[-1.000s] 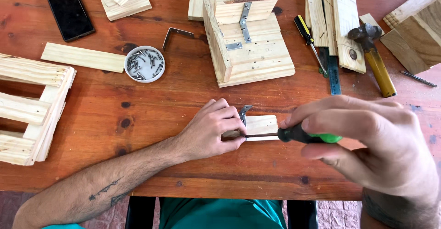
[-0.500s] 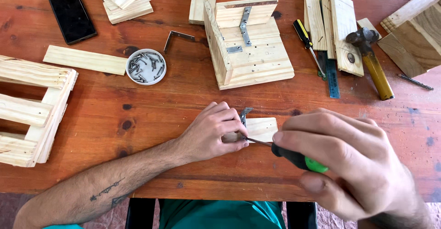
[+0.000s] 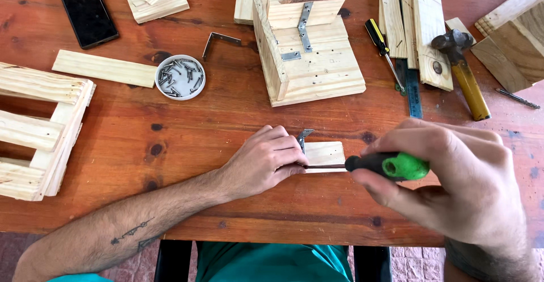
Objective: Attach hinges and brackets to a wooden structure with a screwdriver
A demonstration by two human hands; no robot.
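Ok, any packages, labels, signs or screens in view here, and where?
Phone: far left of the table top, lying flat, a black rectangle with its screen dark.
Ruler: right of the wooden assembly, a narrow blue strip with printed markings.
No packages or signs visible.

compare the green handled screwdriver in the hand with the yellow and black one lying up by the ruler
The green-handled screwdriver is gripped in the right hand; the yellow-and-black screwdriver lies loose on the table. The green one lies level, its shaft reaching toward the small wood block under the left hand; the other lies slanted beside the ruler. Both have slim metal shafts.
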